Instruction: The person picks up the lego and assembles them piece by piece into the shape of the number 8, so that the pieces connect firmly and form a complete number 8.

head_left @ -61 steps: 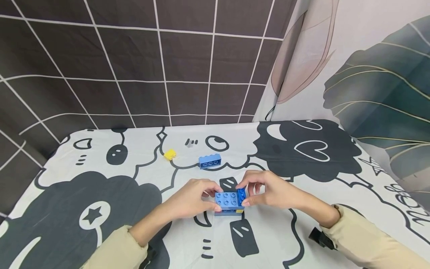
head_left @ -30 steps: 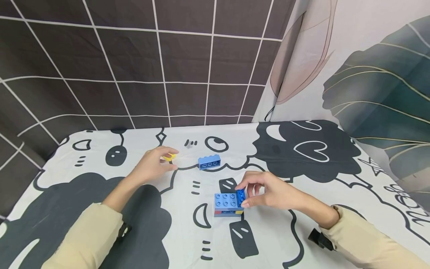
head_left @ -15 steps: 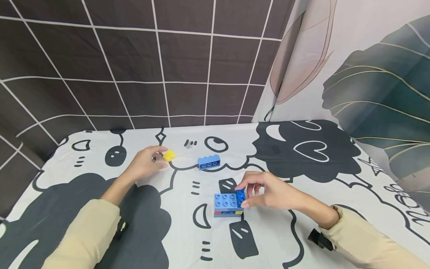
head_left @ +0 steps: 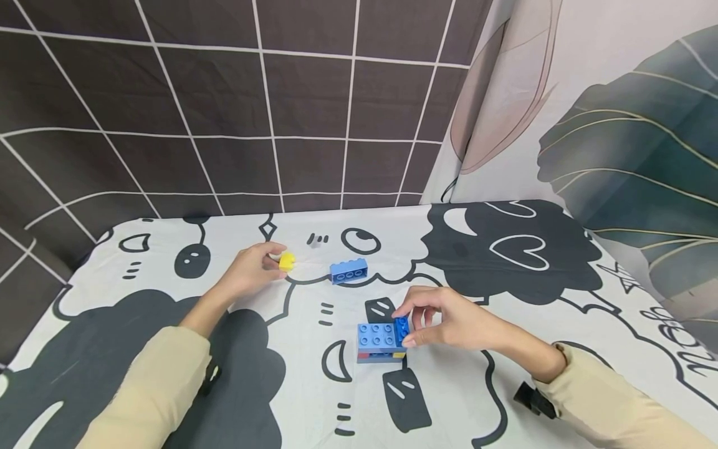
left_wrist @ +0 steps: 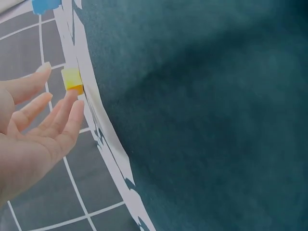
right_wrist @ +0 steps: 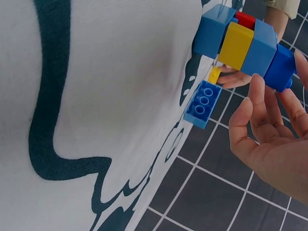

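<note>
In the head view, my left hand [head_left: 247, 272] has its fingertips at the left side of a small yellow building brick [head_left: 287, 261]. The left wrist view shows a fingertip against that yellow brick [left_wrist: 71, 77], with the thumb apart from it. My right hand [head_left: 451, 319] pinches a dark blue brick [head_left: 401, 330] between thumb and index finger. This brick sits on top of a stack, at the right end of a lighter blue brick [head_left: 376, 335]. Below, red and yellow bricks stand on a blue base, as the right wrist view of the stack [right_wrist: 236, 46] shows.
A loose blue brick [head_left: 349, 271] lies on its side behind the stack, its hollow underside facing forward. The cloth [head_left: 314, 399] under everything is printed with black and white cartoon shapes. A dark gridded curtain [head_left: 224, 93] hangs behind the table.
My left hand has left the stack and reached back left to the yellow brick. The yellow brick has turned and shifted slightly right. My right hand stays on the dark blue brick.
</note>
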